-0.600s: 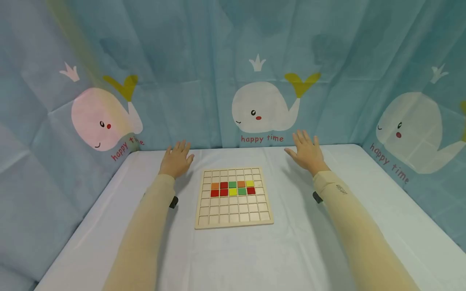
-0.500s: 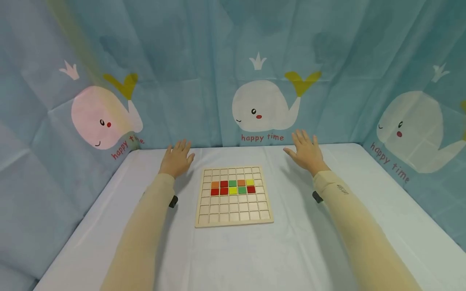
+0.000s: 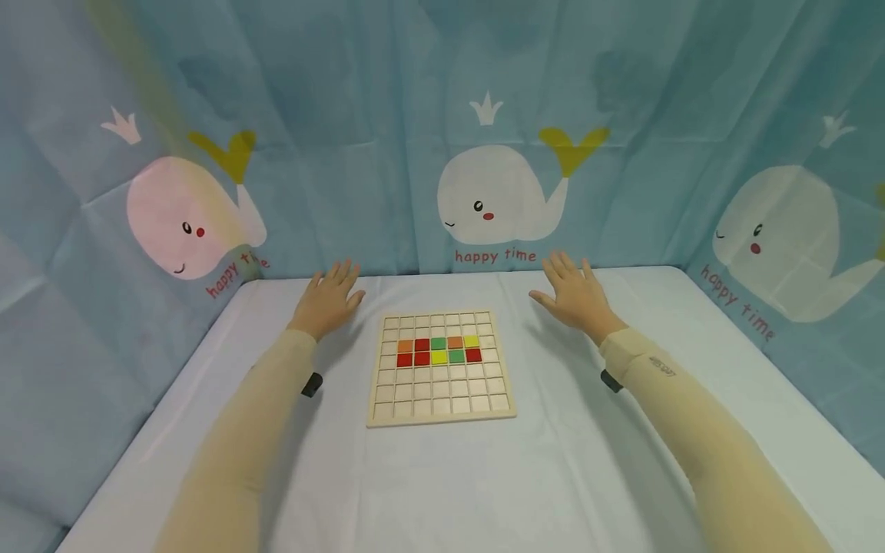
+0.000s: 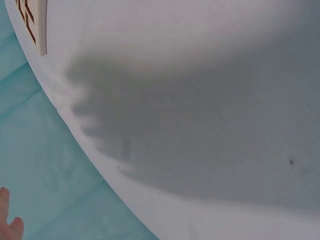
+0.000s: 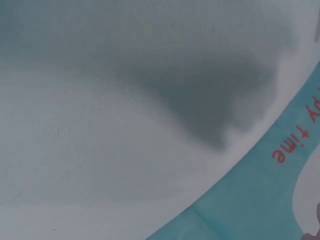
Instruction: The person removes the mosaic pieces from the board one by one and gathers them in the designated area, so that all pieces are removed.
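Between the two hands, a square wooden grid board lies flat on the white table. Two rows of coloured square tiles in red, orange, green and yellow fill cells across its upper middle. My left hand is spread above the table to the left of the board, holding nothing; a few of its fingertips show at the edge of the left wrist view. To the board's right, my right hand is likewise spread with straight fingers and nothing in it. In the left wrist view, one corner of the board shows.
Blue curtains printed with white whales and "happy time" hang behind and on both sides of the white-covered table. Dark wrist devices sit under both sleeves. Hand shadows fall on the cloth.
Both hands stay spread. The left hand has shifted slightly left and the right hand slightly inward, with forearms wider apart. The whole view has tilted a little; the tiles keep their arrangement.
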